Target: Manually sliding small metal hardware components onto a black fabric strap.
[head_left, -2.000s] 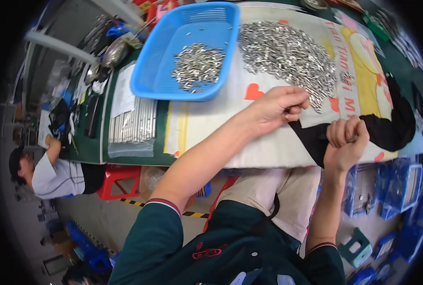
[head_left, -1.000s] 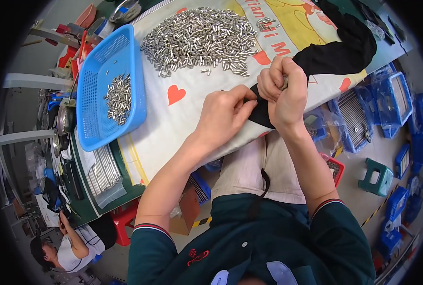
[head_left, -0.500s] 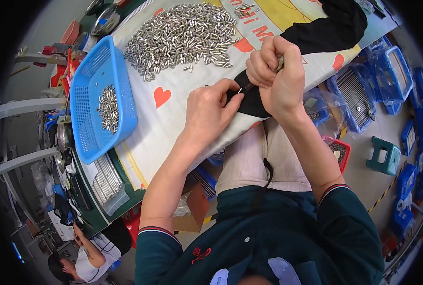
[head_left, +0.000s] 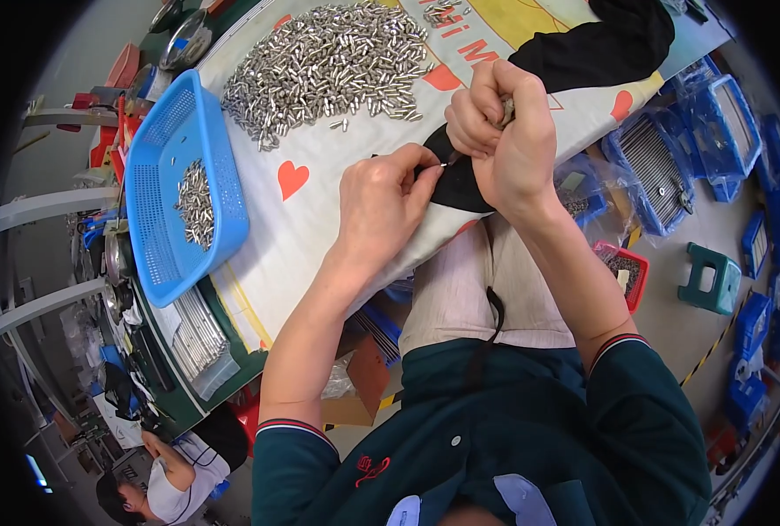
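Observation:
Between thumb and index finger, my left hand (head_left: 374,200) pinches a small silver metal pin (head_left: 443,164). My right hand (head_left: 514,145) is closed in a fist round a slim hand tool (head_left: 507,110), its handle mostly covered by the fingers. The tool's narrow dark tip meets or nearly meets the pin; contact is too small to tell. Below both hands a black cloth (head_left: 462,187) lies over the table's near edge. Farther off, a large pile of similar silver metal pieces (head_left: 328,70) lies on the white, heart-printed tablecloth (head_left: 337,149).
A blue plastic basket (head_left: 230,167) at the left holds more metal pieces (head_left: 195,202). Black fabric (head_left: 605,57) lies at the far right. Blue crates (head_left: 657,175), a red bin (head_left: 626,279) and a green stool (head_left: 710,279) stand on the floor. A co-worker (head_left: 175,478) sits lower left.
The tool's tip has come slightly closer to the pin in my left hand. Both grips are kept, and the whole view has shifted a little.

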`<state>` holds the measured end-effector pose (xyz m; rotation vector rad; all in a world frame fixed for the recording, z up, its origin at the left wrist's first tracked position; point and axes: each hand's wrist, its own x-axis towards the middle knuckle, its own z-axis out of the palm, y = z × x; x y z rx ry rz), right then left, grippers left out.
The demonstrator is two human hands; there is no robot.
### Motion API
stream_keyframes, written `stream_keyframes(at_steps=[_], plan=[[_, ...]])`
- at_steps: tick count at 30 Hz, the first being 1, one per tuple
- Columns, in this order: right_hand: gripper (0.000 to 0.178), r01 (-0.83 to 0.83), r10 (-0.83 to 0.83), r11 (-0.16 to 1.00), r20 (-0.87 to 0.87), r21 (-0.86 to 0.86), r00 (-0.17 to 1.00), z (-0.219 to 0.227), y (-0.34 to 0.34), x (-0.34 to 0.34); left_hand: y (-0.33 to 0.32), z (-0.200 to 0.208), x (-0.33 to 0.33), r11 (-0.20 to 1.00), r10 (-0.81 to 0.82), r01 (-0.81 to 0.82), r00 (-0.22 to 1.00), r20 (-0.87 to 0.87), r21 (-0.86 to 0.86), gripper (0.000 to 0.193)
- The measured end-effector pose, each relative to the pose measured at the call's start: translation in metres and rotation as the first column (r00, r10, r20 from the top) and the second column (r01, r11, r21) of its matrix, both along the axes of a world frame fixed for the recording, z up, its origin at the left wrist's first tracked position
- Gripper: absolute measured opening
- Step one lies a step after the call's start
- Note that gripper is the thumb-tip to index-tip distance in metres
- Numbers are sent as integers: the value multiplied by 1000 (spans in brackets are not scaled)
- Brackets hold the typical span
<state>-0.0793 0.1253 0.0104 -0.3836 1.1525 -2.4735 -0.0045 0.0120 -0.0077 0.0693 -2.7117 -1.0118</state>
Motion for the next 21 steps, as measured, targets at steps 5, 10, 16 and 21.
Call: stream_keyframes(at_steps=[5, 10, 16, 21], plan=[[30, 6, -6, 1000, 0, -3, 1000, -1, 0, 1, 0, 0, 0, 1000, 2, -2, 1000, 7, 4, 6], [30, 9, -9, 1000, -7, -8, 1000, -1, 0, 1, 0, 1, 0, 1000, 4, -4, 1000, 11, -2, 6], [32, 7, -7, 1000, -12, 3, 1000, -1, -1, 2, 0, 1, -1, 1000, 4, -4, 1000, 0, 6, 6], [32, 19, -19, 1000, -34, -2, 999, -2, -3, 5, 0, 1, -1, 1000, 8, -8, 1000, 14, 29, 6]])
